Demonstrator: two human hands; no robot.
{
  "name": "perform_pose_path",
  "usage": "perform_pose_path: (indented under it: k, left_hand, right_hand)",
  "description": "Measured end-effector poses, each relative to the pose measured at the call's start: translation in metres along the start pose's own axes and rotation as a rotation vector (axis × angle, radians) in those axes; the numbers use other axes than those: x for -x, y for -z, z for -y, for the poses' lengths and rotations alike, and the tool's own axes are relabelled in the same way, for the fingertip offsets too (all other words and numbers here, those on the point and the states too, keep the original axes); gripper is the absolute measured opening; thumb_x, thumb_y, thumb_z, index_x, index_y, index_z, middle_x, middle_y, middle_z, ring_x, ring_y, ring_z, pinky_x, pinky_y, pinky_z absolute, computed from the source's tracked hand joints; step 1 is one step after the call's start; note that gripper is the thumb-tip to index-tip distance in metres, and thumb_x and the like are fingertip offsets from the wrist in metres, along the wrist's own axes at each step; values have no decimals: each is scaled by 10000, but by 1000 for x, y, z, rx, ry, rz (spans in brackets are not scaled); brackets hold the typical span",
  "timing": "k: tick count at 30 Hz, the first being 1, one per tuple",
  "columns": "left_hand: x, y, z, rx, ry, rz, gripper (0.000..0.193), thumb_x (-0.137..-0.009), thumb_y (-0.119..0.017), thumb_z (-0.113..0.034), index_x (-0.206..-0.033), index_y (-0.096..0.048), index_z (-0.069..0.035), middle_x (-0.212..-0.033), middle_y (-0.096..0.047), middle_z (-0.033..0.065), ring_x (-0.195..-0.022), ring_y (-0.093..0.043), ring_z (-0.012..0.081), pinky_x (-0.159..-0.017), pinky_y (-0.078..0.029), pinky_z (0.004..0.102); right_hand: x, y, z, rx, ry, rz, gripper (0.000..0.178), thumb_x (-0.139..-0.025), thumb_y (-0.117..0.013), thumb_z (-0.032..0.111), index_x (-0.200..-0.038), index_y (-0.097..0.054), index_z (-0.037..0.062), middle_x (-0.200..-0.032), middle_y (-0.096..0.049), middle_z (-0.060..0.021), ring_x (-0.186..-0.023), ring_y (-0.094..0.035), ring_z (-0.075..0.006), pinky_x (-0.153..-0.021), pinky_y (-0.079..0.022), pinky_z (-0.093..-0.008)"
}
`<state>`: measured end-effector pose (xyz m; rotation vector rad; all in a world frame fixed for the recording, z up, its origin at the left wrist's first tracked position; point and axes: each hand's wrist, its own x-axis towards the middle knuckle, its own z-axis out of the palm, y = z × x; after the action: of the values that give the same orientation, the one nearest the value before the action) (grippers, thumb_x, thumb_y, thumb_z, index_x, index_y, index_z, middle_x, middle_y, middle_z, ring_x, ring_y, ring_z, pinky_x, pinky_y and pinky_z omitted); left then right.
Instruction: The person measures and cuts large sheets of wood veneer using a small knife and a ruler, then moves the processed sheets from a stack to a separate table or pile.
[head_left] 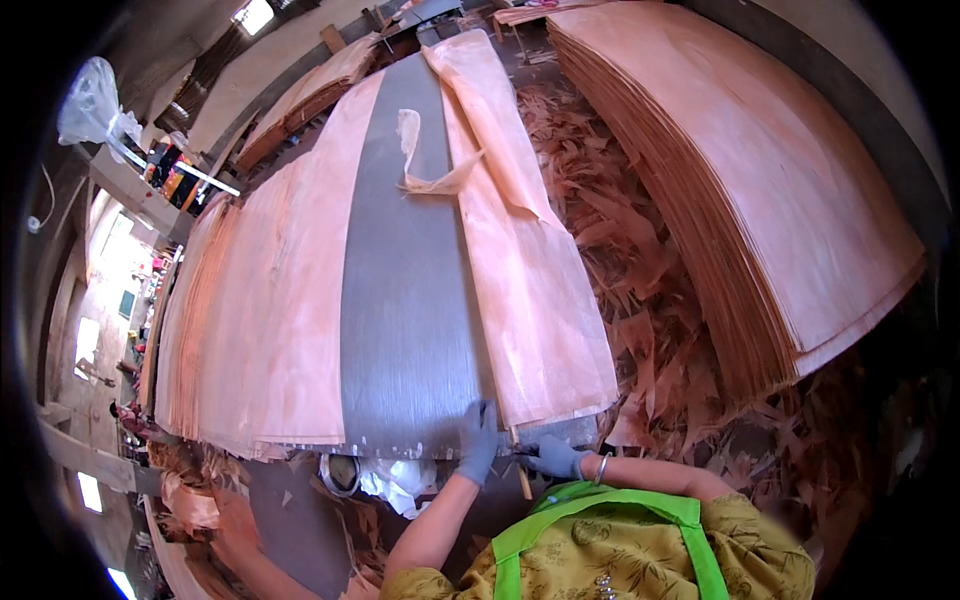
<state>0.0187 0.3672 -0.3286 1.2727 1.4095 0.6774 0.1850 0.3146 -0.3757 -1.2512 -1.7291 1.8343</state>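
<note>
Table: a long grey tabletop (410, 300), bare along its middle band, running away from the person.
Right-hand stack: a tall pile of pinkish veneer sheets (740, 150), many thin layers deep, standing apart from the table.
Left-hand sheets: pale pink veneer layers (300, 300), bordering the grey band on its left.
Working sheet: one long pinkish veneer sheet (540, 330), lying along the table's right side, its far part folded over, its near end close to the hands.
Offcuts: loose reddish veneer scraps (590, 200), heaped between table and right-hand stack.
Person: mustard patterned top (640, 540) with bright green straps (615, 497), at the table's near end.
Curled strip: a bent veneer piece (440, 183), lying partly across the grey band, against the working sheet.
White plastic: a crumpled bundle (398, 485), below the near edge.
Left hand: grey-gloved (479, 440), at the near edge, beside the sheet's corner; whether its fingers pinch anything, I cannot tell.
Right hand: grey-gloved (555, 457), just below the sheet's near end; fingers reach leftward, their grip unclear.
Thin strip: narrow, tan (525, 484), slanting down between the hands.
Bangle: silvery (601, 468), on the right wrist.
</note>
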Motion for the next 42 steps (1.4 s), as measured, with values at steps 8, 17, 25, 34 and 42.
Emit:
perform_pose_path:
  k: [8, 17, 25, 34, 42]
  left_hand:
    - [49, -38, 25, 200, 20, 526, 238, -943, -461, -160, -1140, -544, -54, -1113, -584, 90, -1061, -550, 224, -908, -454, 376]
    - [8, -103, 19, 109, -109, 837, 214, -942, -464, -132, -1101, -540, -11, -982, -612, 78, -804, -564, 140, -679, -496, 265]
    - [5, -16, 12, -6, -266, 506, 294, -941, -494, -157, -1155, -532, 41, -1038, -612, 96, -929, -569, 162, -839, -457, 270]
    - [4, -7, 29, 370, 136, 571, 332, -976, -434, -202, -1231, -467, 8, -1094, -579, 75, -989, -558, 166, -870, -462, 295]
    - [3, -41, 41, 176, -86, 576, 299, -942, -493, -167, -1160, -530, 34, -1042, -612, 92, -961, -558, 145, -847, -454, 276]
  right_hand:
    - [-15, 99, 56, 395, -179, -486, 394, -867, -494, 440, -934, -653, 86, -826, -649, -189, -746, -631, -369, -685, -486, -469]
    - [-19, 127, 49, 517, -418, -932, 400, -860, -518, 437, -934, -591, 51, -855, -641, -227, -803, -618, -396, -718, -475, -485]
    - [36, 178, 75, -505, 10, -865, 303, -859, -639, 226, -971, -636, -55, -824, -599, 10, -706, -509, -79, -609, -441, -258]
    - [63, 166, 51, -97, -156, -1044, 222, -836, -654, 176, -897, -637, -36, -734, -558, 39, -657, -435, -65, -571, -394, -264]
    - [98, 186, 79, -124, -101, -1116, 248, -834, -663, 214, -825, -624, -31, -703, -523, 43, -639, -418, -67, -551, -374, -260]
